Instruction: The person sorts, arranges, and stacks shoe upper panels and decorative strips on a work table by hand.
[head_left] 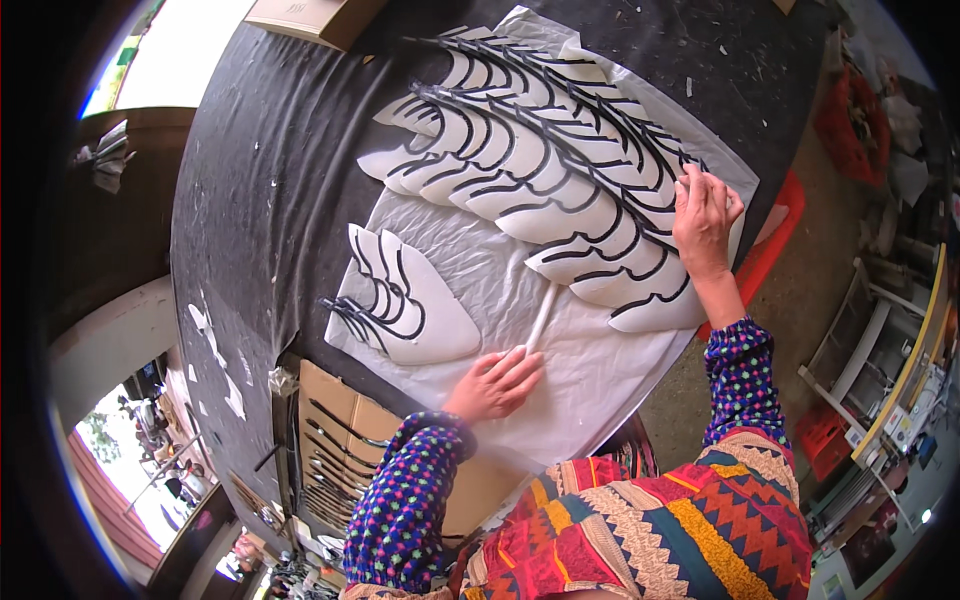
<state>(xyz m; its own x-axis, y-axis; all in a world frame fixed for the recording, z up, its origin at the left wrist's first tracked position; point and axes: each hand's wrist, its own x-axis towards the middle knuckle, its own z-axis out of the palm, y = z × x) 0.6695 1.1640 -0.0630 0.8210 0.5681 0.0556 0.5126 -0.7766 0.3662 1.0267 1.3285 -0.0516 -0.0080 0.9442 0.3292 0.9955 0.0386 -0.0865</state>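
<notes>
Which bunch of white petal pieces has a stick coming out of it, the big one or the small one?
The big fan of petal pieces under the right hand; its white stick reaches the left hand. The small cluster has none.
</notes>
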